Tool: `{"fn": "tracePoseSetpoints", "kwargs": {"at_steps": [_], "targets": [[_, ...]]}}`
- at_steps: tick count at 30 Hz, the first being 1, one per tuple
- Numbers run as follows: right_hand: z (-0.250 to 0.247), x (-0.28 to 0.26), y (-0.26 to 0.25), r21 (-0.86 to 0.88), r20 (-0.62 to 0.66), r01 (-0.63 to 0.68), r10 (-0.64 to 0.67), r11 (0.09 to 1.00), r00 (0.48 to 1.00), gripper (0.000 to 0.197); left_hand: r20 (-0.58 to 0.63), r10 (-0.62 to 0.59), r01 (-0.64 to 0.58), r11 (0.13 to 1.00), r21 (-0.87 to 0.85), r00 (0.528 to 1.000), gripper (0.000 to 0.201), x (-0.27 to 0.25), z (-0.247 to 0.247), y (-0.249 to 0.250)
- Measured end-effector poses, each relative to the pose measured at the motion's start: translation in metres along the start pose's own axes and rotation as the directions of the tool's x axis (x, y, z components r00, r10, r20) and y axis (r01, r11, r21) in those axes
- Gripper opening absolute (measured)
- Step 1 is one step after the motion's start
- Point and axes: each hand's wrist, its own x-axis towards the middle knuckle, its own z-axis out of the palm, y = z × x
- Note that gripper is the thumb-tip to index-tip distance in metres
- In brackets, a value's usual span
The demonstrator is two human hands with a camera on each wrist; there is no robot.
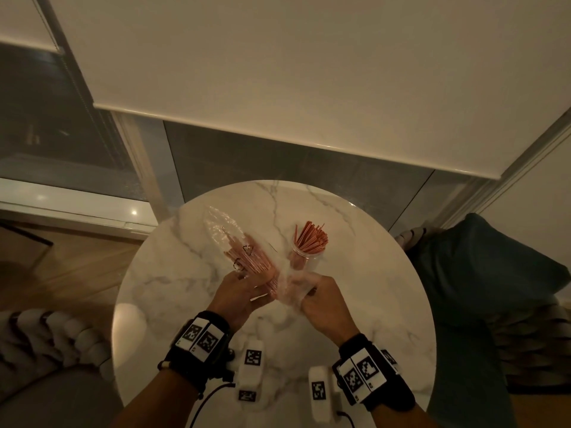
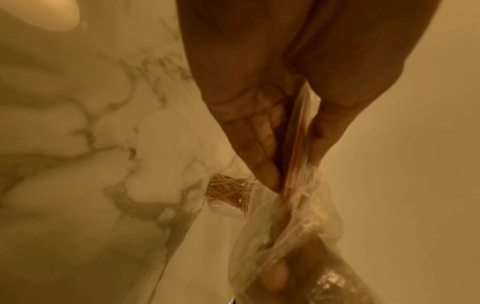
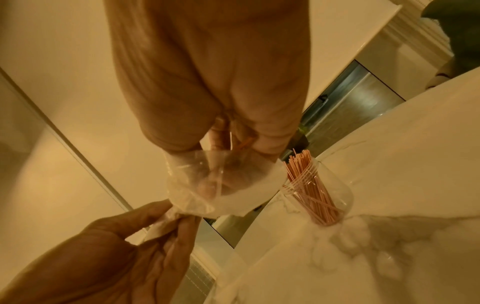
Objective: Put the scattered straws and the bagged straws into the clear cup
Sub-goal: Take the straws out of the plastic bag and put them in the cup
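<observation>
Both hands up over the round marble table [image 1: 355, 304], working one clear plastic bag [image 1: 230, 239] between them. Left hand [image 1: 244, 296] wrapped around the bundle of pink straws [image 1: 251, 261] through the plastic, thumb one side and fingers [image 2: 262, 142] the other, bag pointing up and away to the left. Right hand [image 1: 323, 301] pinching the crumpled loose end of the same bag, fingertips bunched tight on the film; looks like a straw or two caught in there as well, hard to say. Hands nearly touching.

Clear cup [image 1: 301, 257] standing upright on the table just past the right hand, near the middle, already stuffed with pink straws fanning out over the rim [image 3: 303, 164]. Bag end hanging right beside the cup in the right wrist view, not touching as far as visible.

Nearer the body, two white tagged blocks [image 1: 253, 366] sitting on the table edge.
</observation>
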Motion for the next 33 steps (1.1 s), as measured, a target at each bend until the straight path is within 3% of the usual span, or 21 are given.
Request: {"fn": "tracePoseSetpoints", "kwargs": {"at_steps": [3,7,10,15,18,21,27,33], "targets": [[-0.004,0.0,-0.003,-0.032,0.016,0.078,-0.077,0.996,0.997,0.027,0.015,-0.002,0.003,1.0,-0.015,1.0,0.032,0.001,0.0,0.002],[-0.012,0.0,-0.011,-0.129,0.074,0.135,-0.126,0.982,0.989,0.035,-0.062,0.023,-0.027,0.998,-0.064,0.998,0.039,0.006,-0.003,0.006],[-0.017,-0.001,-0.011,-0.135,0.043,0.091,-0.086,0.987,0.995,0.03,-0.102,0.027,-0.039,0.993,-0.114,0.994,0.032,0.009,-0.005,0.01],[-0.014,-0.001,-0.018,-0.044,0.124,0.02,-0.014,0.999,0.992,0.026,-0.119,0.023,-0.032,0.996,-0.077,0.993,0.023,0.012,-0.008,0.011],[-0.014,0.0,-0.022,-0.009,0.09,0.027,-0.026,1.0,0.996,0.022,-0.086,0.014,-0.019,0.999,-0.05,0.996,0.014,0.01,-0.008,0.009],[-0.013,0.001,-0.019,-0.063,0.062,0.027,-0.023,0.998,0.998,0.017,-0.069,0.02,-0.022,0.999,-0.026,0.997,0.019,0.009,-0.007,0.008],[-0.017,0.001,-0.019,-0.049,0.145,-0.018,0.025,0.999,0.989,0.012,-0.086,0.04,-0.042,0.999,-0.018,0.995,0.037,0.013,-0.01,0.01],[-0.015,0.003,-0.017,-0.071,0.187,0.009,0.005,0.997,0.982,0.017,-0.054,0.033,-0.032,0.999,0.029,0.998,0.027,0.012,-0.009,0.007]]}}
